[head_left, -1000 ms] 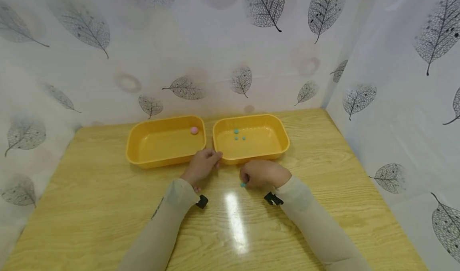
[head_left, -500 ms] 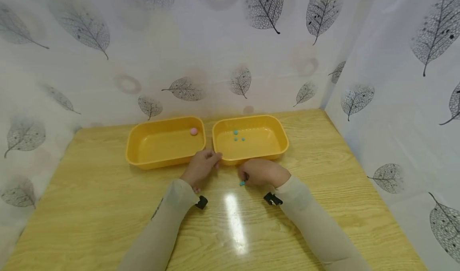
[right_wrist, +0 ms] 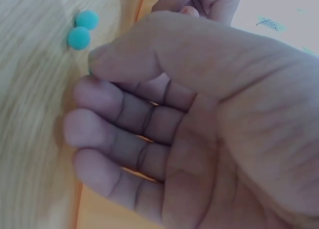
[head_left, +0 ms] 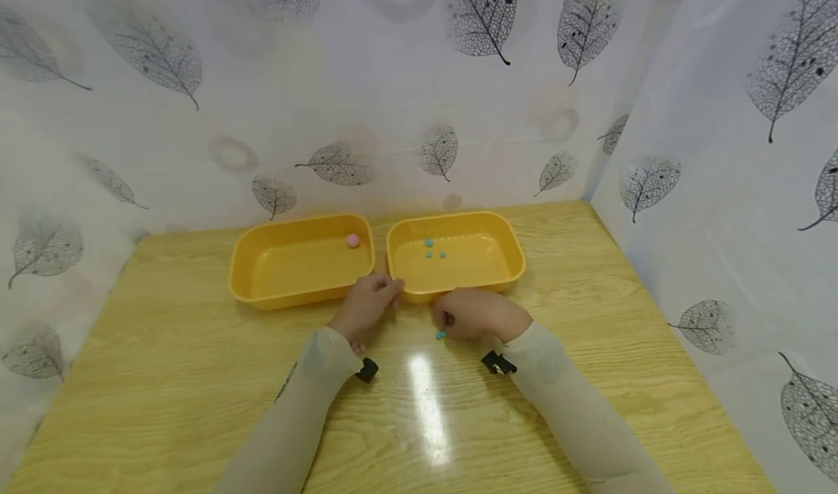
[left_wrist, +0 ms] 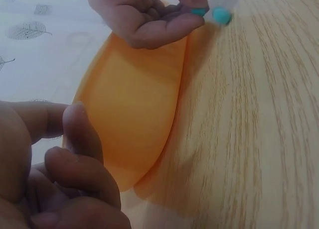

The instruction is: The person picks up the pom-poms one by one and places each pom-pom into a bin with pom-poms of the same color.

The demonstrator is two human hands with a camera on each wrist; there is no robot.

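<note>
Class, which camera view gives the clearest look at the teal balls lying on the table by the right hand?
The right wrist view: two teal balls lie side by side on the wood, just past the right hand's fingertips. The left wrist view shows them far off, one partly hidden by fingers. The head view shows just one teal speck.

Both forearms reach forward in pale sleeves, the left hand (head_left: 366, 306) resting knuckles-up with fingers loosely curled and holding nothing, the right hand (head_left: 476, 315) just right of it, thumb and forefinger (right_wrist: 107, 57) pressed together, other fingers relaxed.
</note>
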